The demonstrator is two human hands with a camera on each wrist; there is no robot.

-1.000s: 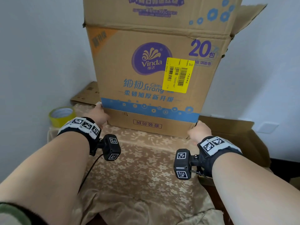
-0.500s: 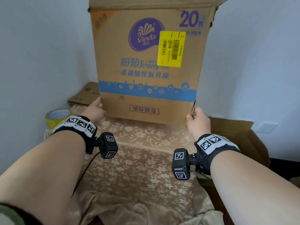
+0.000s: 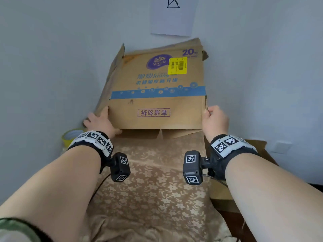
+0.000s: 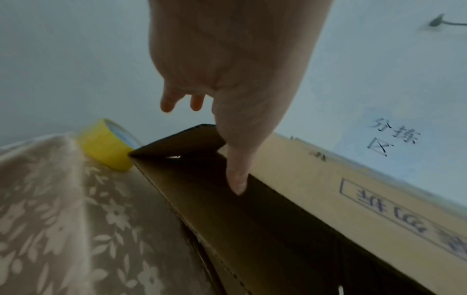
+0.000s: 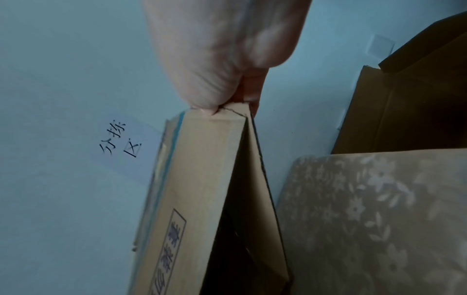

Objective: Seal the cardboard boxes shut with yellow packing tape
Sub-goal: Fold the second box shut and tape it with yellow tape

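1. on the floral cloth (image 3: 153, 187) in front of you lay one printed cardboard box (image 3: 157, 95), tipped back with its printed face turned up toward you and its far end by the wall.
2. you had one roll of yellow tape (image 4: 106, 147) just beside the box's left corner, and a second, plain cardboard box (image 3: 262, 154) stood open at the right, off the edge of the cloth.
3. your left hand (image 3: 99, 122) lay against the left edge of the printed box, fingers straight and slightly spread, thumb along the near flap.
4. your right hand (image 3: 215, 119) pinched the right corner of the box between thumb and curled fingers.
5. one sheet of paper (image 3: 172, 16) with handwriting hung on the wall above.
6. half a second earlier the box had stood upright; it had since tilted away, and your hands had stayed on its lower corners.
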